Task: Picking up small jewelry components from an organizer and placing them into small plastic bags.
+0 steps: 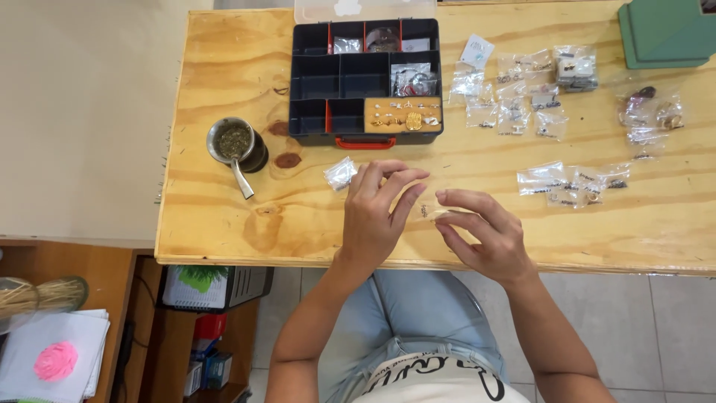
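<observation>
Pinching a small clear bag point(440, 213) between them, the left hand point(377, 216) and right hand point(485, 235) hovered just above the counter point(224, 224), fingertips closed on the plastic, a tiny dark piece point(424, 211) showing inside. That piece looked easy to lose: a slack grip could have dropped it past the near edge onto the tiled floor point(656, 336). Another little bag point(340, 173) lay beside the left hand. Farther off sat a compartment box point(365, 78), a metal cup point(237, 143) and scattered packets point(522, 101).
</observation>
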